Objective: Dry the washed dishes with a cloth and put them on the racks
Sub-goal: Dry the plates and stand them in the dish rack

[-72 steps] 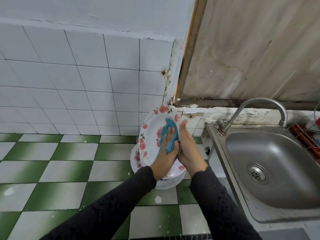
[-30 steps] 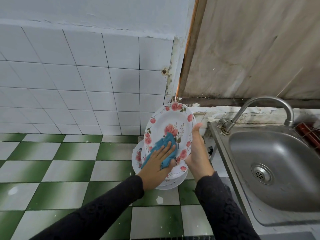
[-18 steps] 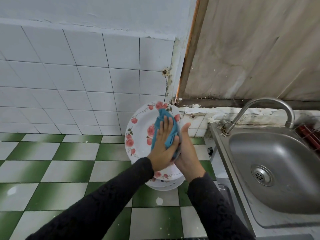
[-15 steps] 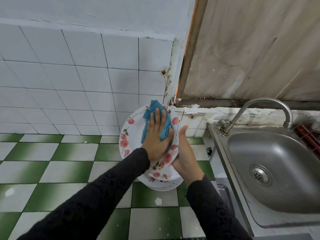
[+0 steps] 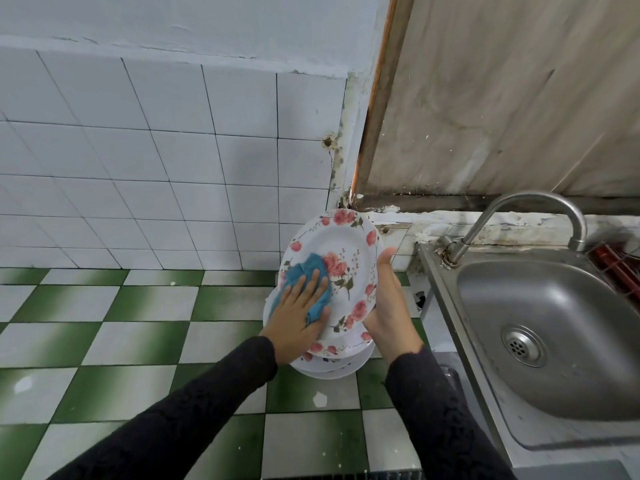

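Mid-wipe on the floral plate (image 5: 348, 249), from my remote feed

The left hand (image 5: 298, 322) is flat, fingers straight, pressing the blue cloth (image 5: 304, 273) onto the lower left of the plate's face. The right hand (image 5: 388, 306) grips the plate by its right rim, thumb up along the front edge; I can't see the fingers, they're behind it. The plate is tilted up on edge, face toward the camera, just above a stack of plates (image 5: 330, 368) sitting on the green and white checked tiles (image 5: 138, 341). To the right of that is the steel sink (image 5: 554, 341) with its curved tap (image 5: 519, 209), and something red and wiry (image 5: 620, 271) at the far right edge that I can't make out properly.
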Tool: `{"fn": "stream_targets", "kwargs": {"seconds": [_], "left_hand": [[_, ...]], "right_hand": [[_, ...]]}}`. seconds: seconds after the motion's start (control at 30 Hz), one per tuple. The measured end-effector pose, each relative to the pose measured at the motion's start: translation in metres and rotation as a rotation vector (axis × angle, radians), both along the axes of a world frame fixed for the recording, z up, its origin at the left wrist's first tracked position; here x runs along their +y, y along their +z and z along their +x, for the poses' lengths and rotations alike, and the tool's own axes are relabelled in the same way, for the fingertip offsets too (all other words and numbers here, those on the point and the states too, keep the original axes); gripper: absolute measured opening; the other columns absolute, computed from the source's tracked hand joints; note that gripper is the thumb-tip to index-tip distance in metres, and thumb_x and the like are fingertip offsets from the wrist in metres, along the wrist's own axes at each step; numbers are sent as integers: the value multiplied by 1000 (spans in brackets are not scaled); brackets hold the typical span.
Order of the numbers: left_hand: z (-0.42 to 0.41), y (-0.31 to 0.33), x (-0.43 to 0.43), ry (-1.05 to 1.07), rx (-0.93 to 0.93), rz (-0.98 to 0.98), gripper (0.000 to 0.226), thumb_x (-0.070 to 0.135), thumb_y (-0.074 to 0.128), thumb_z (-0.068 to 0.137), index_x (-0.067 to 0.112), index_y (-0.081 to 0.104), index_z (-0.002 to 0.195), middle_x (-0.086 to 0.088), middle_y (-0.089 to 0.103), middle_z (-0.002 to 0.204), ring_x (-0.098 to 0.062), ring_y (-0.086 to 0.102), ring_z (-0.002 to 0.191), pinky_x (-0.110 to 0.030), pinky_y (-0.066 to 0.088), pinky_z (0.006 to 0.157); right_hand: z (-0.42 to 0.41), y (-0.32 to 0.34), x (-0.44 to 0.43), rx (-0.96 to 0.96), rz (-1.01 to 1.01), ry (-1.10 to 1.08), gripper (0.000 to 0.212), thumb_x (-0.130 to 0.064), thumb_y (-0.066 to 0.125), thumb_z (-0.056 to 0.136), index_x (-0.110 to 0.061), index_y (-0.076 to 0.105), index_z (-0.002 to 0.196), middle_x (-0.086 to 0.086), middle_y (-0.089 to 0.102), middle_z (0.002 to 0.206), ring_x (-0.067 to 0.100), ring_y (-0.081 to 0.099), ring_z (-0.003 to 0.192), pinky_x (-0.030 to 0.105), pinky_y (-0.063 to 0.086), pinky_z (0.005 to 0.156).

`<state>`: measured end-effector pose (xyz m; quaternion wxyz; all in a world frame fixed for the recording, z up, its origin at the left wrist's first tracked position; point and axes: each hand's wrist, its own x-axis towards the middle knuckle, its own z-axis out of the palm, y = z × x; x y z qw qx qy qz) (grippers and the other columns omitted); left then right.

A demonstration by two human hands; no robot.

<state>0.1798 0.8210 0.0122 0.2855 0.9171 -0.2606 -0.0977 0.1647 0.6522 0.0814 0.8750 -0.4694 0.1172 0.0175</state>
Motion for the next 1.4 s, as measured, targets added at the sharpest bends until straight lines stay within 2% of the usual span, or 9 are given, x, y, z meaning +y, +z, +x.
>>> {"fn": "stream_targets", "kwargs": {"seconds": [0.23, 0.43, 0.6, 0.73, 0.9, 1.03, 1.2, 1.3, 1.4], "left_hand": [[-41, 29, -18, -78, 13, -281, 53, 55, 29, 98, 50, 4, 145, 28, 7, 157, 12, 0, 145, -12, -3, 116], [-16, 16, 15, -193, -304, -104, 71, 50, 47, 95, 40, 10, 155, 16, 21, 160, -4, 17, 148, -34, 10, 123], [12, 8, 47, -208, -458, 25, 66, 48, 45, 97, 32, 17, 155, 7, 30, 158, -13, 24, 147, -43, 22, 121], [7, 2, 49, -183, -537, -12, 63, 47, 50, 94, 28, 29, 150, 3, 42, 152, -17, 33, 142, -45, 27, 118], [1, 11, 48, -136, -585, -199, 60, 45, 72, 82, 29, 48, 134, 3, 62, 131, -16, 54, 123, -36, 37, 109], [-9, 32, 43, 61, -331, -559, 44, 22, 71, 84, 34, 54, 122, 9, 65, 117, -10, 61, 108, -32, 54, 94], [-20, 60, 37, 390, 163, -1024, 26, 10, 62, 93, 27, 58, 112, 16, 67, 103, -1, 63, 95, -28, 58, 85], [-18, 63, 43, 523, 422, -1243, 22, 10, 57, 96, 26, 60, 111, 9, 71, 100, -8, 68, 91, -30, 59, 74], [-14, 62, 50, 580, 624, -1379, 22, 11, 57, 95, 23, 61, 113, 3, 75, 97, -15, 72, 85, -34, 60, 65]], "right_hand": [[9, 5, 3, 17, 73, -28, 80, -73, 44, 90, -21, 44, 151, 16, 54, 146, 38, 57, 130, 59, 41, 112], [11, 10, -4, 18, 245, 4, 90, -81, 37, 87, -16, 46, 149, 22, 54, 145, 43, 54, 130, 62, 37, 113], [-1, 19, -5, 4, 316, -48, 74, -76, 31, 91, -23, 79, 109, 17, 65, 133, 38, 62, 122, 56, 44, 107], [-6, 15, -1, 44, 338, -69, 71, -75, 36, 92, -22, 80, 109, 17, 65, 132, 38, 64, 120, 57, 45, 107], [-5, 14, -10, 195, 285, -145, 42, -48, 56, 99, -15, 69, 119, 23, 69, 122, 43, 63, 111, 62, 50, 91], [-10, 7, -12, 241, 150, -137, 52, -62, 58, 90, -25, 64, 126, 20, 59, 134, 38, 56, 123, 62, 43, 105], [-24, -23, -1, 263, -43, -138, 87, -71, 60, 82, -26, 37, 153, 10, 40, 152, 29, 44, 133, 50, 45, 103], [-30, -34, 3, 323, -36, -132, 82, -72, 53, 86, -28, 37, 153, 7, 40, 155, 31, 39, 142, 57, 32, 116], [-33, -35, 6, 294, 13, -126, 53, -63, 52, 94, -33, 55, 138, 4, 62, 135, 27, 58, 126, 56, 44, 110]]}}
